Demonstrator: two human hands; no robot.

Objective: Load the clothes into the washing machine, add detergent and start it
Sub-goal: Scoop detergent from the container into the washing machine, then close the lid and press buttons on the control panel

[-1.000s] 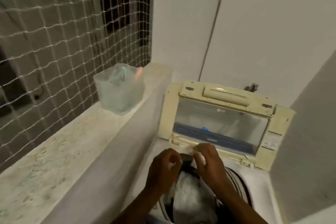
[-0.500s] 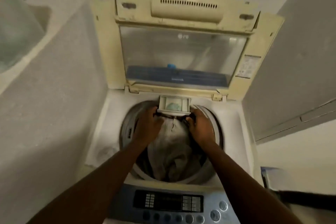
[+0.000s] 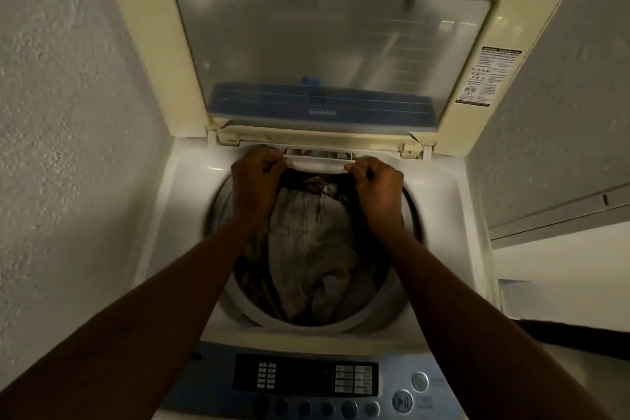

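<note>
Both arms reach straight out over the pale crumpled clothes. The left hand and right hand each pinch an end of the small white plastic drawer.

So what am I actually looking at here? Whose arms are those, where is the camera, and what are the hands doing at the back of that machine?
There is no robot here. A person wears a camera on the head, so this single picture looks down along their own two bare arms. Below them is a top-loading washing machine with its lid swung up against the wall. The round drum opening holds clothes, with a pale garment on top. At the back edge of the opening sits a small white detergent drawer. The left hand and the right hand each take a grip on one end of it; it looks nearly pushed in. Nearest the camera is the control panel, with a dark display and rows of buttons, which nothing touches.
</note>
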